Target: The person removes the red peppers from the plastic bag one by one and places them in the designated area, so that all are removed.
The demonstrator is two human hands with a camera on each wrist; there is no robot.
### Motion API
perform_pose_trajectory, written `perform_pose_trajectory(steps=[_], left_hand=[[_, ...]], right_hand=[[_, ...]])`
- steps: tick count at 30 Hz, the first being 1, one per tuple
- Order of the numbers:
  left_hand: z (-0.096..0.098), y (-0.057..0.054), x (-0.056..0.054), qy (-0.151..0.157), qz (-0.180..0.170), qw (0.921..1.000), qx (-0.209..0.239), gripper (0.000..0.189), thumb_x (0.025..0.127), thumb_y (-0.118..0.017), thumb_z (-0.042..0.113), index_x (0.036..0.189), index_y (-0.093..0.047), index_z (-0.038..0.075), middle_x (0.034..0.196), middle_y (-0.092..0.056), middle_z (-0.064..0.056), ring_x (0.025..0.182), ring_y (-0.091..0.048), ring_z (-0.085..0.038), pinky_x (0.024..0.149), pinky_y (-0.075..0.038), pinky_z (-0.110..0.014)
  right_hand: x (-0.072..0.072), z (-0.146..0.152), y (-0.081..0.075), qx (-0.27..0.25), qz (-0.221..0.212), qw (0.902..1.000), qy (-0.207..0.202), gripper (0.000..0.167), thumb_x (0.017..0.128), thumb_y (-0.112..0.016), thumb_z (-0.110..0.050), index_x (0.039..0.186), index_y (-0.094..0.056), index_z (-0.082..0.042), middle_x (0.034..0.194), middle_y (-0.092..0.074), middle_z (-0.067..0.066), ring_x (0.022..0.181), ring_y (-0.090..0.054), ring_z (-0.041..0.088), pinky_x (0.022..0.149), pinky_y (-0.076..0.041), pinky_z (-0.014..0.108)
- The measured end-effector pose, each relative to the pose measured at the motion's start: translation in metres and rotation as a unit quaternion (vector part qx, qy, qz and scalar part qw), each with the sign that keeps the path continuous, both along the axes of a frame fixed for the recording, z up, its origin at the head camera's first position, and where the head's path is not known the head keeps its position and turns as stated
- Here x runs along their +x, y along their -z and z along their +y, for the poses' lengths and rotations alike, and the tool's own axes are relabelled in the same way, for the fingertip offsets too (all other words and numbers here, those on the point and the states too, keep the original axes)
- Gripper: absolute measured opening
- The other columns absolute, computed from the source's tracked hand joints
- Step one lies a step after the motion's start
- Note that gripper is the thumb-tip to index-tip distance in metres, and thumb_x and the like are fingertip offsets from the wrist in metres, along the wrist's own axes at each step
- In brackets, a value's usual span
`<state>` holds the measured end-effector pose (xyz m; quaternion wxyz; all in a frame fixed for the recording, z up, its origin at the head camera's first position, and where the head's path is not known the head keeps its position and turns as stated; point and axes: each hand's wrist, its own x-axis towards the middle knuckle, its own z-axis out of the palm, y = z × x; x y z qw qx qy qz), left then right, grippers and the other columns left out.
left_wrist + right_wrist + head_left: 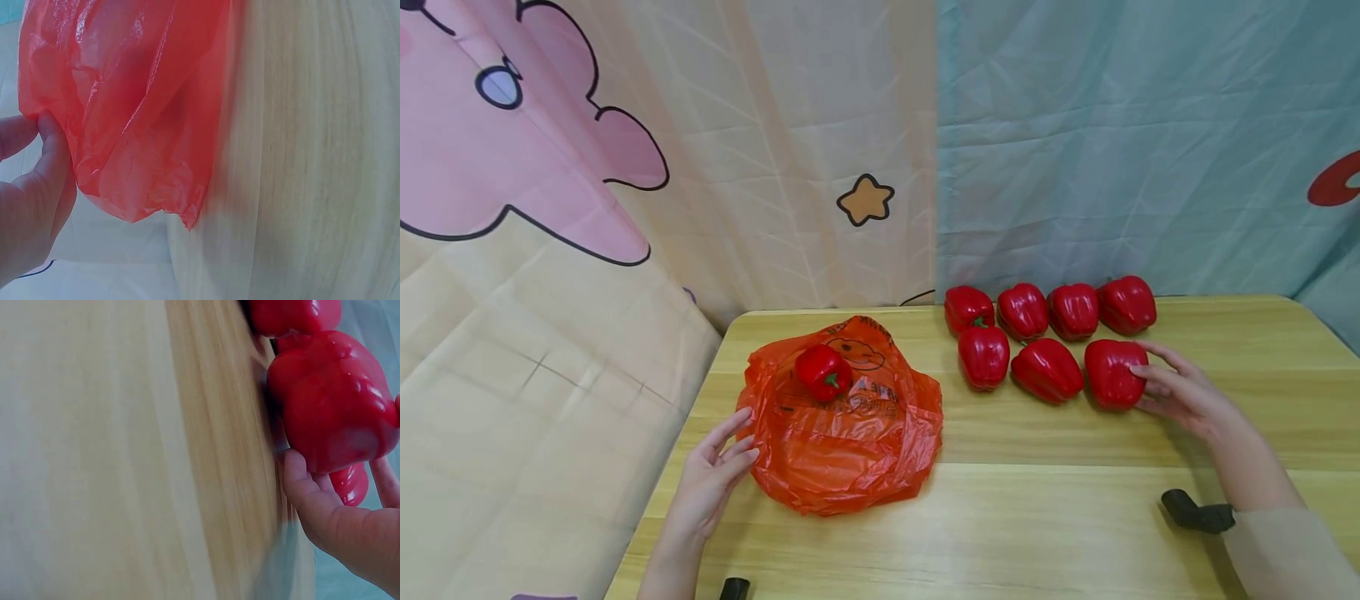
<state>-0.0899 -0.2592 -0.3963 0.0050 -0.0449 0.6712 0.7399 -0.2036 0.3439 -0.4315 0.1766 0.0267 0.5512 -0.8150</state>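
My right hand (1187, 392) holds a red bell pepper (1115, 374) at the right end of the front row, fingers and thumb around its near side. The right wrist view shows that pepper (340, 403) close up, with the fingertips against its lower side. On the left, an orange-red plastic bag (850, 475) lies spread with its mouth facing up. One red bell pepper (823, 372) with a green stem sits inside it. My left hand (711, 475) touches the bag's left rim with loosely extended fingers. In the left wrist view the fingertips meet the edge of the thin bag (144, 125).
Behind and left of the held pepper stand several more red bell peppers (1047, 371) in two close rows. They are near the back edge of the wooden table (1037, 517). A printed curtain (790, 150) hangs right behind the table.
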Motion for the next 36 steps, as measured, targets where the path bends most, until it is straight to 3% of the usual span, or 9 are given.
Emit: perform_pose_trajectory(steps=[10,30,36], left_hand=[[0.000,0.000,0.000,0.000,0.005,1.0000,-0.001,0.052,0.086,-0.056,-0.008,0.135,-0.044,0.005,0.118,-0.051,0.005,0.095,-0.061,-0.006,0.082,-0.051,-0.021],[0.001,-0.002,-0.001,0.005,0.012,0.9999,-0.001,0.052,0.087,-0.055,-0.008,0.136,-0.043,0.004,0.118,-0.049,0.002,0.095,-0.060,-0.006,0.082,-0.051,-0.021],[0.001,-0.003,0.000,0.001,0.000,1.0000,-0.007,0.053,0.087,-0.056,-0.007,0.136,-0.042,0.004,0.119,-0.049,0.003,0.095,-0.060,-0.006,0.082,-0.050,-0.021]], right_hand=[[-0.005,-0.007,-0.009,-0.033,-0.010,0.9994,-0.009,0.037,0.096,-0.044,-0.005,0.105,-0.067,-0.034,0.095,-0.063,-0.004,0.083,-0.064,0.017,0.071,-0.056,0.035],[-0.014,-0.013,-0.007,-0.065,-0.005,0.9978,-0.008,0.035,0.096,-0.047,-0.007,0.102,-0.070,-0.032,0.096,-0.064,-0.004,0.082,-0.063,0.017,0.070,-0.056,0.035],[-0.014,-0.013,-0.008,-0.073,-0.010,0.9972,-0.004,0.035,0.096,-0.046,-0.006,0.103,-0.070,-0.030,0.095,-0.064,-0.002,0.082,-0.064,0.018,0.070,-0.056,0.035]])
